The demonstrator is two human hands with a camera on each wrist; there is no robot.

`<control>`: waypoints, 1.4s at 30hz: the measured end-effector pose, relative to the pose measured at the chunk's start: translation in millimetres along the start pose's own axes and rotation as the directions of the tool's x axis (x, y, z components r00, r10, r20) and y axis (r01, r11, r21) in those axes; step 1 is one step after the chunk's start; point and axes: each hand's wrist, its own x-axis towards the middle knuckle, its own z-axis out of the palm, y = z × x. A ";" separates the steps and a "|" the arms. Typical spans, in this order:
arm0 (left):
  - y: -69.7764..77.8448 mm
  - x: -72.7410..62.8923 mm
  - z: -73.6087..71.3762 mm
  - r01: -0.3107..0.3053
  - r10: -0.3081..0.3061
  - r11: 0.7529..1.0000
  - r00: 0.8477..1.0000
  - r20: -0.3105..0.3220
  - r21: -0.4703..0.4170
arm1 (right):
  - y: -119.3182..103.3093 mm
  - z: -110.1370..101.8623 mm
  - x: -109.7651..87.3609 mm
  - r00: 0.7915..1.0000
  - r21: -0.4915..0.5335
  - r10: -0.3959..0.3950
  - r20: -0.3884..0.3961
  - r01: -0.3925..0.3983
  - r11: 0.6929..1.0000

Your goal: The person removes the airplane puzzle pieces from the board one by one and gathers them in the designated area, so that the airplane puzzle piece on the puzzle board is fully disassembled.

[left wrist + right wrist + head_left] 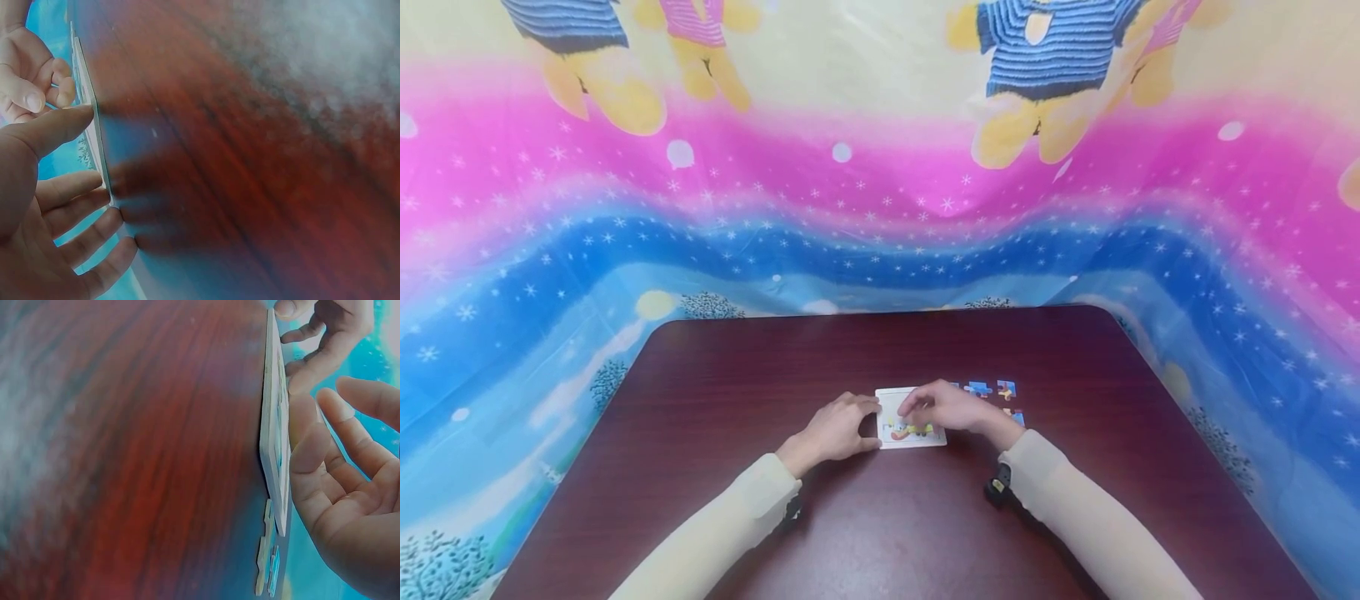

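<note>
A small white puzzle board (891, 402) with a coloured picture lies flat on the table. Along its left edge, my left hand (837, 427) rests with the thumb near the front corner and the fingers further back; in the left wrist view these fingertips touch the board's rim. My right hand (951, 407) hovers over the board's right part and hides some of the picture. Its fingers are loosely bent, and the right wrist view shows nothing held between the thumb (310, 450) and the other fingers.
Several loose jigsaw pieces (977, 389) lie behind and right of the board, partly hidden by the right hand. One more piece (1017, 418) sits beside the right wrist. The dark wooden table (760, 358) ends at a printed cloth (850, 200) behind.
</note>
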 end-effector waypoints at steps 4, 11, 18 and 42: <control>-0.2 -0.2 -0.1 -0.002 0.002 1.000 1.000 0.005 -0.003 | -2.1 3.6 1.5 1.000 -0.001 -0.010 0.007 0.010 1.000; -0.4 -0.8 -0.8 -0.001 0.001 1.000 1.000 0.012 -0.009 | -3.5 7.9 4.9 1.000 0.008 -0.008 0.012 0.008 1.000; -0.2 -0.3 -0.6 0.007 -0.007 1.000 1.000 0.022 0.002 | -4.2 9.4 6.1 1.000 0.004 -0.013 0.020 0.013 1.000; 1.4 0.7 -2.4 0.000 0.000 1.000 1.000 0.014 -0.005 | -6.1 12.8 11.1 1.000 0.046 0.013 0.027 -0.014 0.999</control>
